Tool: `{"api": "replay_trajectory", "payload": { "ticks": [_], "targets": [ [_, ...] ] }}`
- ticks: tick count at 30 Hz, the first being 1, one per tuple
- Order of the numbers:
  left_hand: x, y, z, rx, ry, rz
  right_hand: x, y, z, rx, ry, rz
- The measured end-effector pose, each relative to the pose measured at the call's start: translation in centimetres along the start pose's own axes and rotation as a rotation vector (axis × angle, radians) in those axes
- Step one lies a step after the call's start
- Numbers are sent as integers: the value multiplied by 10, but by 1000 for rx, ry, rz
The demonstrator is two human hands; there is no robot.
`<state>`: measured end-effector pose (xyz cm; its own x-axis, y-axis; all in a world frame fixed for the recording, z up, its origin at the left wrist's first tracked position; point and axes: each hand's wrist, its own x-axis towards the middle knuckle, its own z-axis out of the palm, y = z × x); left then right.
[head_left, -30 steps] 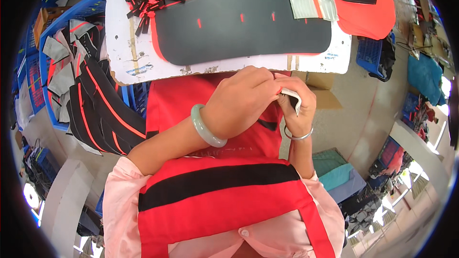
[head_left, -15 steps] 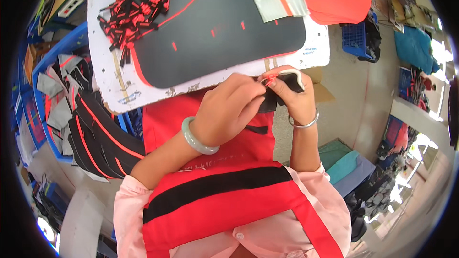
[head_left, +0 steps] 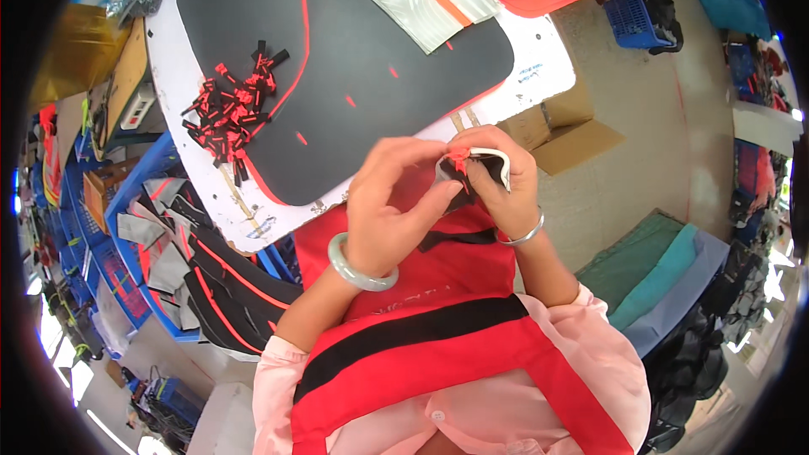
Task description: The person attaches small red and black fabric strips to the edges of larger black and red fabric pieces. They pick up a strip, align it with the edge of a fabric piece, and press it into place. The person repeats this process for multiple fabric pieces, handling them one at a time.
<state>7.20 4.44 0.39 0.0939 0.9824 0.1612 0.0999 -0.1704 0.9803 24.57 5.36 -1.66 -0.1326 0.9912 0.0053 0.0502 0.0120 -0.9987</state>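
A textile workshop: cut fabric pieces (head_left: 221, 284) in a crate (head_left: 150, 167).

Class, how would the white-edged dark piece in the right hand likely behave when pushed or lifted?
The white-edged dark piece is probably bendy, since it curves within the right hand. It looks light, being thin and small enough to fit in one hand.

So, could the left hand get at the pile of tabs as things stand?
Probably yes, with a stretch: the pile of tabs lies uncovered, and nothing seems to stand between it and the left hand.
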Motion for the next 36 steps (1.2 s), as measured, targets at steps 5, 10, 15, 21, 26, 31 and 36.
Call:
{"api": "replay_trajectory", "payload": {
  "ticks": [5,10,15,21,26,31,36],
  "targets": [
    [-6,4,5,75,-30,36,-2,-5,-1,-110,24,-132],
    [-6,-12,12,89,-3,146,-6,-3,-1,-133,14,-200],
    [-10,-9,12,83,-47,220,-10,-11,-15,-115,-71,-193],
    [-18,-5,13,55,-42,234,-14,-15,-17,-175,-123,-267],
    [-19,-5,11,140,-59,329,-17,-12,-14,-205,-149,-312],
    [-22,-7,12,140,-49,338,-20,-11,-17,-243,-156,-312],
    [-24,-11,13,113,-54,322,-21,-11,-18,-239,-163,-307]
  ]
}}
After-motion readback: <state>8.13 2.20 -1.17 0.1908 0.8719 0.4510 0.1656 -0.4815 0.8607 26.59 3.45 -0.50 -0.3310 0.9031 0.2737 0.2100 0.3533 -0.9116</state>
